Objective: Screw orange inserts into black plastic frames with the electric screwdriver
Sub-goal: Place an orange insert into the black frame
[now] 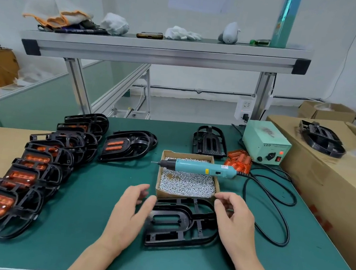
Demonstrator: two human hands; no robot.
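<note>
Noting left hand (128, 213) spread and empty, right hand (236, 221) loosely curled (I cannot tell if it pinches anything), both at the bare black frame (170, 231) just in front of the screw box (179, 196). Risk, as I judge it: reaching for the orange inserts (238, 161) beyond could knock the electric screwdriver (200, 167) off the box rim.
</note>
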